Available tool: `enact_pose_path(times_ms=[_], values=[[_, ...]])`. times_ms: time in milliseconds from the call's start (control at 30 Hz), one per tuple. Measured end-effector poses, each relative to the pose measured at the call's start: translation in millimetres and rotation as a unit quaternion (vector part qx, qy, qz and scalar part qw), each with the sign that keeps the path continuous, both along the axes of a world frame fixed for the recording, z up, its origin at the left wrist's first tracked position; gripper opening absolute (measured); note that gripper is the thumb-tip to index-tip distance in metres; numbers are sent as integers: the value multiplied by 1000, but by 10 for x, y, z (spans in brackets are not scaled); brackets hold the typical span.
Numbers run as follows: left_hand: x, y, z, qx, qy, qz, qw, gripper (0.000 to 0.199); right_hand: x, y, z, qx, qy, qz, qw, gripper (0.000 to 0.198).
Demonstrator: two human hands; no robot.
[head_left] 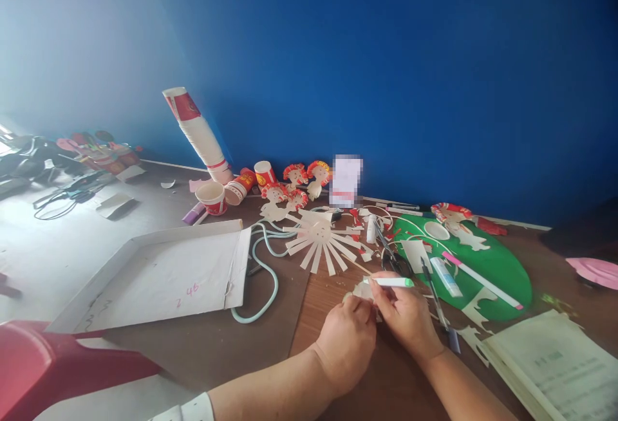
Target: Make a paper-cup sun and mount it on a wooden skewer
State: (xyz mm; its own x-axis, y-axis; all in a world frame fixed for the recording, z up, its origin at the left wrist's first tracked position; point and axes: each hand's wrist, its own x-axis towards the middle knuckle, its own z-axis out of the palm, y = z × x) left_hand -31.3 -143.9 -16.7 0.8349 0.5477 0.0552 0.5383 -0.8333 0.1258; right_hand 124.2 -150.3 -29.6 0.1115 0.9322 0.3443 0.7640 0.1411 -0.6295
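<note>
My right hand is closed around a white marker with a green end, held nearly level. Close beside it, my left hand is curled over a small pale paper piece, most of it hidden by my fingers. Just beyond both hands lies a paper cup cut into spread strips, with a small face drawn in its middle. Black scissors rest behind my right hand. To its right are a black pen, a glue stick and a pink marker.
A shallow white box lid lies left of a pale blue cord. Stacked paper cups lean on the blue wall. Paper figures with red curled hair stand at the back. An open book and green board lie right.
</note>
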Motion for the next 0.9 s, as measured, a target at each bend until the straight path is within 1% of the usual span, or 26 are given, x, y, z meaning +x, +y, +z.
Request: enact_pose_path(times_ms=[167, 333, 533, 667, 733, 900], values=[[3, 5, -45, 6, -9, -2, 1000, 25, 13, 11, -26, 22, -3, 6, 1000, 16], [7, 6, -56, -5, -18, 11, 1000, 26, 22, 2, -44, 10, 4, 5, 1000, 15], [5, -4, -37, -2, -4, 4, 1000, 26, 16, 11, -47, 22, -6, 5, 1000, 16], [12, 0, -47, -5, -2, 19, 1000, 25, 10, 13, -26, 28, -8, 9, 1000, 16], [19, 1, -70, 3, -3, 10, 1000, 24, 11, 9, -26, 32, -10, 9, 999, 16], [41, -3, -171, 27, -12, 21, 999, 23, 16, -1, -65, 38, 0, 10, 999, 15]])
